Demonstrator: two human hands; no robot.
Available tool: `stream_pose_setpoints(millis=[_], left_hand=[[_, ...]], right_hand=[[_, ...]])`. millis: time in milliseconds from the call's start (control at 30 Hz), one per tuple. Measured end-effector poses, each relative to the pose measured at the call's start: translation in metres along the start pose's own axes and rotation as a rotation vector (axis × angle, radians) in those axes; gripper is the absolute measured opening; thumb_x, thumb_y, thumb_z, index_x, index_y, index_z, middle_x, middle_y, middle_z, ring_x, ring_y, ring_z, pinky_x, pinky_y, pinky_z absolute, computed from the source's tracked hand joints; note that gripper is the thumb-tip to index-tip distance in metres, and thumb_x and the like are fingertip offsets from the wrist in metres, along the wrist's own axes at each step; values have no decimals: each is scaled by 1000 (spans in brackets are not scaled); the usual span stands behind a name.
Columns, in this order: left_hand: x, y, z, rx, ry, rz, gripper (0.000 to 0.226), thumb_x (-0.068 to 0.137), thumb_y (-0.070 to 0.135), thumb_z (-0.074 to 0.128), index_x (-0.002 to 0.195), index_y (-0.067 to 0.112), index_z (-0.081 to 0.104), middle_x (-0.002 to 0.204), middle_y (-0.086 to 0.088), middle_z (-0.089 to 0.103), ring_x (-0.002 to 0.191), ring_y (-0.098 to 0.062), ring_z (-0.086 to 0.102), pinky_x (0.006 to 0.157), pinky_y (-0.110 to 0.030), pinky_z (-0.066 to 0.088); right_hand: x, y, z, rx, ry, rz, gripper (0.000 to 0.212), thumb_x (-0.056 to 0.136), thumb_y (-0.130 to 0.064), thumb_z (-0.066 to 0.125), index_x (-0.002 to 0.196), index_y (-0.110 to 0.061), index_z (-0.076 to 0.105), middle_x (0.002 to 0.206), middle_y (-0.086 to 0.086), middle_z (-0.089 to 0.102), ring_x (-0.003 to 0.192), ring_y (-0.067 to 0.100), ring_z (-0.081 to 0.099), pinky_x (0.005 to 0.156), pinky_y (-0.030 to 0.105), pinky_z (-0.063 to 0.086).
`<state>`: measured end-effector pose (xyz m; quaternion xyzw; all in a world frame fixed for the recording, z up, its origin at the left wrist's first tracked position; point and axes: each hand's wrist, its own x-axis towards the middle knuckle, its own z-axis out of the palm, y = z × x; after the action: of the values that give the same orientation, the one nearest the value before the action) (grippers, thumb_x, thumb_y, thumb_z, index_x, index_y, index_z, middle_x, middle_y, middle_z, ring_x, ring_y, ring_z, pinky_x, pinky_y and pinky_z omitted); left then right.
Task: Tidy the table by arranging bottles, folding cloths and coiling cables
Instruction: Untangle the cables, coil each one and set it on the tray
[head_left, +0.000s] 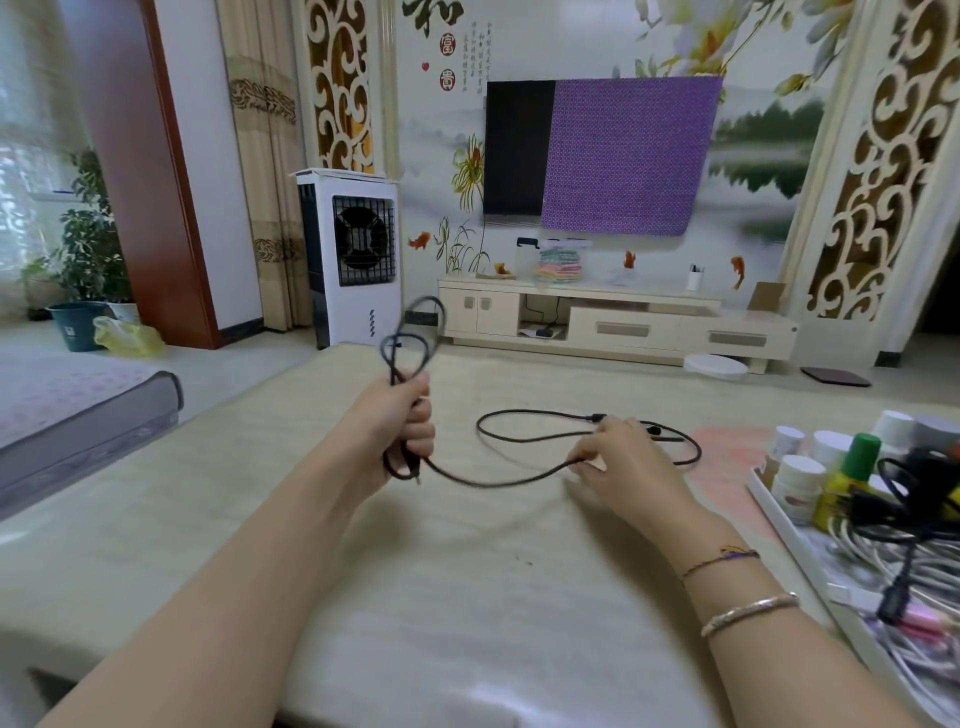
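A thin black cable (519, 422) lies partly on the beige table (467, 597). My left hand (402, 415) is raised above the table and grips several coiled loops of it, which stick up above my fist. From that hand the cable sags across to my right hand (623, 462), which pinches the strand just above the tabletop. Beyond my right hand the rest of the cable lies in a loose loop with its plugs near my fingers. A pink cloth (727, 457) lies flat under the loop's right end.
A white tray (795, 540) at the right edge holds several white-capped bottles (797, 483), a green-capped yellow bottle (852, 478), and tangled black and white cables (914, 519). A mattress (78, 410) lies to the left. A TV cabinet and an air cooler stand beyond the table.
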<state>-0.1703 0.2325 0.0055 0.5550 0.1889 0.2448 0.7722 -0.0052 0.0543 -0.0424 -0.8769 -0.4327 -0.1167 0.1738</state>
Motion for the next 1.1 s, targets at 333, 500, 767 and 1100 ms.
stream_pose_setpoints(millis=[333, 500, 767, 1100], left_hand=[[-13, -24, 23, 755, -248, -44, 31, 76, 37, 79, 82, 18, 56, 59, 6, 31, 47, -10, 30, 44, -19, 29], [-11, -30, 30, 735, -162, 3, 22, 95, 28, 57, 78, 13, 59, 66, 4, 43, 48, -9, 36, 44, -17, 34], [-8, -7, 20, 44, -67, -67, 35, 104, 22, 36, 72, 12, 44, 55, -1, 48, 60, -16, 62, 77, -34, 53], [-3, -26, 29, 216, 4, -19, 27, 104, 26, 37, 85, 10, 47, 46, 8, 28, 35, -6, 24, 44, -20, 31]], right_hand=[[-10, -38, -17, 647, 53, -234, 12, 89, -21, 67, 78, -21, 73, 53, -2, 61, 45, 9, 50, 51, 23, 43], [-9, -42, -18, 873, 124, -138, 15, 89, -16, 67, 74, -15, 70, 46, 0, 53, 41, 7, 45, 44, 18, 39], [-5, -28, -16, 976, 103, -10, 14, 91, -14, 63, 80, -9, 71, 60, 4, 67, 58, 9, 61, 59, 10, 42], [-6, -49, -16, 1305, 120, 119, 10, 92, -5, 60, 87, -4, 51, 71, 15, 72, 39, 18, 49, 43, 19, 40]])
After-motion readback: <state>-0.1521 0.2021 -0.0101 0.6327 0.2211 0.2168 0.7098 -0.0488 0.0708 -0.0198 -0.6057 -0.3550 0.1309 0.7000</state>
